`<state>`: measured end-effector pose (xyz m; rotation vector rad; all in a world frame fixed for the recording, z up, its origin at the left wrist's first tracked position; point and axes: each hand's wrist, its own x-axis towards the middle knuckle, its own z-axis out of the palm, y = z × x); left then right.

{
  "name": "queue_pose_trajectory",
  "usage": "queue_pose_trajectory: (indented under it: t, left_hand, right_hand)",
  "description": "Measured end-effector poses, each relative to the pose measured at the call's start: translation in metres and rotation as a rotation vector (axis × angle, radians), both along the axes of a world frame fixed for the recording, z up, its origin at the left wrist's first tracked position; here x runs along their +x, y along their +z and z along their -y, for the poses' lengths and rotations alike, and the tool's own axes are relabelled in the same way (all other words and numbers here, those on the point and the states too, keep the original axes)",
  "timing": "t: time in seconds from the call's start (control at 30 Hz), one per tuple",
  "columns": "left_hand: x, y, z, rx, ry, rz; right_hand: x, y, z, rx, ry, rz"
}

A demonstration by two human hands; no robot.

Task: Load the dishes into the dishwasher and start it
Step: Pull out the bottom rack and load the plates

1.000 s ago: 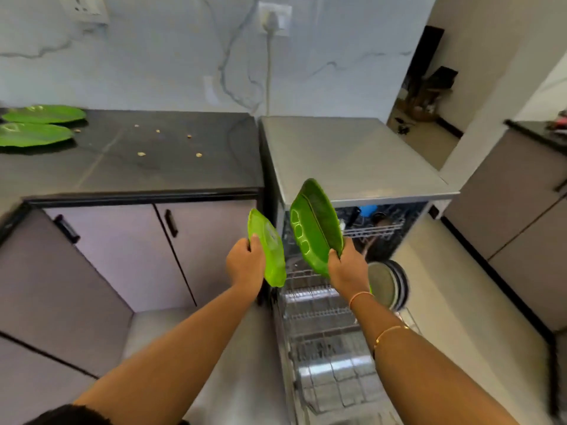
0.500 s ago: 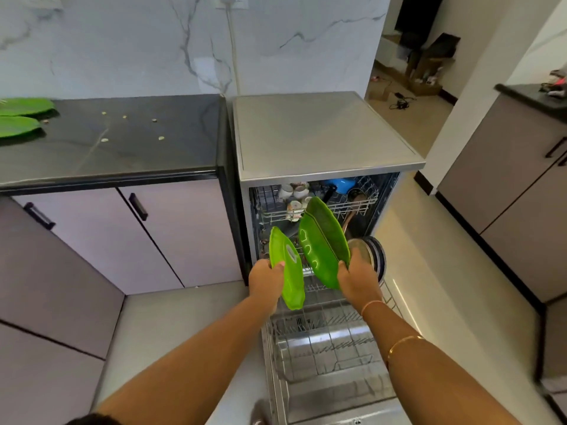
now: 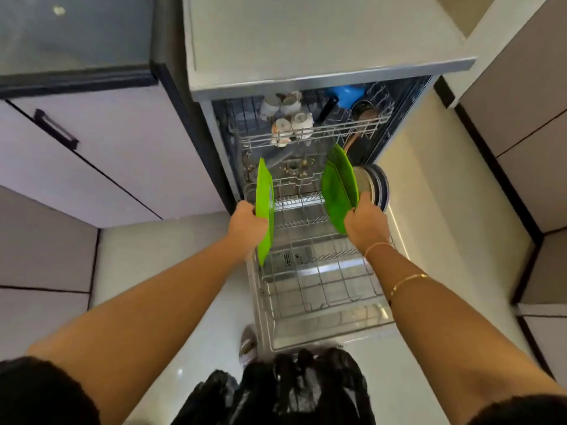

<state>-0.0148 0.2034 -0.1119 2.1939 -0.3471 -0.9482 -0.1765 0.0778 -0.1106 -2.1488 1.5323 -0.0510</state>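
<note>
My left hand grips a single green leaf-shaped plate, held on edge over the left side of the pulled-out lower rack. In my right hand is a pair of stacked green plates, also on edge, above the rack's right side. Just behind them round plates stand upright in the rack. The dishwasher is open. Its upper rack carries several small white cups and a blue vessel.
Pale cabinet doors with a dark handle stand left of the dishwasher under a dark countertop. More cabinets line the right side. The open dishwasher door lies flat in front of me.
I have leaned over the dishwasher and lowered both hands toward the lower rack. The hands have spread apart, the single plate to the left and the pair to the right.
</note>
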Motion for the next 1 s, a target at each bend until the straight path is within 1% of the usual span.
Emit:
queue_pose_trajectory:
  t: [0.1,0.23,0.33,0.47,0.6,0.7,0.87,1.0]
  left_hand:
    - [0.008,-0.045,0.029,0.018,-0.02,0.014]
    - [0.009,-0.107,0.067,0.015,-0.06,0.148]
    - [0.006,-0.151,0.093,-0.015,-0.037,0.249]
    - [0.001,-0.215,0.12,-0.061,-0.055,0.295]
    - [-0.006,-0.261,0.138,-0.137,-0.052,0.345]
    - [-0.014,-0.284,0.15,-0.198,-0.028,0.361]
    - [-0.029,-0.306,0.17,-0.282,0.024,0.356]
    - [-0.038,-0.317,0.177,-0.335,0.03,0.329]
  right_hand:
    - [0.0,-0.052,0.034,-0.021,0.057,-0.076]
    - [0.0,-0.126,0.073,-0.022,0.112,-0.144]
    - [0.006,-0.179,0.097,-0.032,0.14,-0.141]
    - [0.016,-0.243,0.122,-0.067,0.133,-0.093]
    - [0.017,-0.285,0.14,-0.113,0.11,-0.035]
    - [0.018,-0.306,0.149,-0.135,0.129,-0.042]
    - [0.026,-0.331,0.155,-0.165,0.172,-0.074]
    - [0.032,-0.346,0.156,-0.164,0.155,-0.084]
